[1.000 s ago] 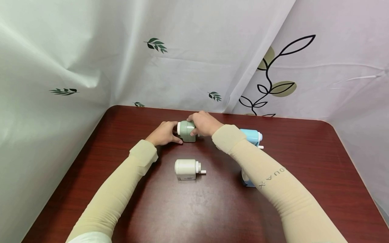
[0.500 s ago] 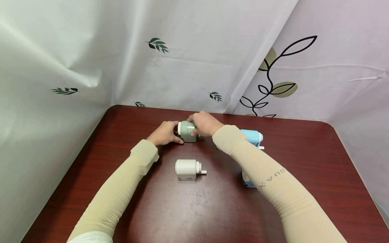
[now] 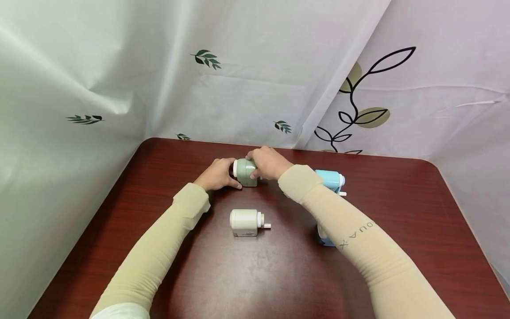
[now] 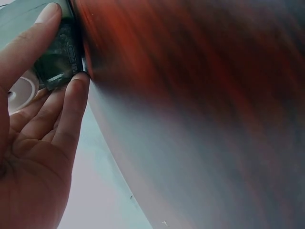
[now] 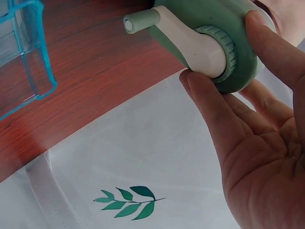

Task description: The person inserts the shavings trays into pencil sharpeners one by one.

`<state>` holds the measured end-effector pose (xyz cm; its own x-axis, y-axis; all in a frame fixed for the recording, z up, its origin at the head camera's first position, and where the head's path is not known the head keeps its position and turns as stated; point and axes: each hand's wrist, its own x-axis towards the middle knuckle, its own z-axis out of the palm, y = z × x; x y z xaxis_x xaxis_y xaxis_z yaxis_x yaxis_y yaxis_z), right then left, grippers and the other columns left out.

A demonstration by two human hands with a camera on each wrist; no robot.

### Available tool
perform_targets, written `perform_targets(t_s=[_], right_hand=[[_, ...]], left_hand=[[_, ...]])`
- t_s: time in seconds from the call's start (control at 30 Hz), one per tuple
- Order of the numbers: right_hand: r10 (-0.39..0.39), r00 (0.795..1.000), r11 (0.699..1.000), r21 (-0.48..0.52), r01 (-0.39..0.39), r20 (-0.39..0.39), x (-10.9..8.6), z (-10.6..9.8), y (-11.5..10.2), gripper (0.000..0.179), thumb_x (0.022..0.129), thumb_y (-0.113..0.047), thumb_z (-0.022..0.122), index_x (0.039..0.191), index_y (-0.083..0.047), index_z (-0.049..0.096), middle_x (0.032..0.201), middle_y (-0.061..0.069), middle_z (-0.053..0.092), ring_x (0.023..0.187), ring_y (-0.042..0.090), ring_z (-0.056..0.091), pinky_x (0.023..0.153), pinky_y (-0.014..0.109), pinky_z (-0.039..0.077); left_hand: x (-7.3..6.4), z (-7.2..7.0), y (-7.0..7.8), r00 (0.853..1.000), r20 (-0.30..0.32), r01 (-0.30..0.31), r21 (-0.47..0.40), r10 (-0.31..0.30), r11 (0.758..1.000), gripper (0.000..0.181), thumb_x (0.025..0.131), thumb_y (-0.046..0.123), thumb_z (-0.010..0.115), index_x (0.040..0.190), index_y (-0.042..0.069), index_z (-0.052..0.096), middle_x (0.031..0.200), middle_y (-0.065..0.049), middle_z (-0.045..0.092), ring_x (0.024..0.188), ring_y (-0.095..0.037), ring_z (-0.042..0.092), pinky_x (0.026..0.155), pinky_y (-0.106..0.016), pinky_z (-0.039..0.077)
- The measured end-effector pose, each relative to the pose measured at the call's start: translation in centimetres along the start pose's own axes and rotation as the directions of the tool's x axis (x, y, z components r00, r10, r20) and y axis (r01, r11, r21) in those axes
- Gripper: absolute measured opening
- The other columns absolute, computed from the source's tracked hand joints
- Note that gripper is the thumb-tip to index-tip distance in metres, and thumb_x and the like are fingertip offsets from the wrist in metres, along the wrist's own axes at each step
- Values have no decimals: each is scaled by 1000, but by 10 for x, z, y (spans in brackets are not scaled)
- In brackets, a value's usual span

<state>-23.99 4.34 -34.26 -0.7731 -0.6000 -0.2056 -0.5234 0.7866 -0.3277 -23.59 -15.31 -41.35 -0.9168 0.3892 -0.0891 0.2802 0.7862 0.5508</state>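
Observation:
A green hand-crank pencil sharpener (image 3: 247,173) sits near the far edge of the table, between both hands. My left hand (image 3: 215,175) grips its white-ringed end, the thumb on the body and the fingers round the opposite side in the left wrist view. From the right, my right hand (image 3: 270,163) holds the body between thumb and fingers. In the right wrist view the beige crank arm (image 5: 205,52) with its green knob (image 5: 142,22) points away from the right fingers. Nearer the person, a cream pencil sharpener (image 3: 244,221) lies with its crank to the right.
A light blue pencil sharpener (image 3: 328,178) lies right of the right hand. A white and dark blue thing (image 3: 326,240) is mostly hidden under the right sleeve (image 3: 350,226). White patterned cloth (image 3: 239,97) hangs behind the dark red table (image 3: 255,274).
My left hand and sleeve have shifted very slightly to the right against the green pencil sharpener. The right hand and the other things look the same.

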Motion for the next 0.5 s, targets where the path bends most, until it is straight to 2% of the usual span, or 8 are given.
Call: perform_targets(t_s=[0.5], right_hand=[[-16, 1000, 1000, -12, 16, -16, -1, 0, 1, 58, 85, -21, 83, 135, -2, 62, 128, 12, 66, 106, 24, 63, 92, 34, 51]], left_hand=[[2, 2, 1, 1000, -18, -10, -17, 9, 1000, 69, 68, 25, 96, 123, 2, 62, 106, -8, 68, 91, -24, 64, 83, -38, 53]])
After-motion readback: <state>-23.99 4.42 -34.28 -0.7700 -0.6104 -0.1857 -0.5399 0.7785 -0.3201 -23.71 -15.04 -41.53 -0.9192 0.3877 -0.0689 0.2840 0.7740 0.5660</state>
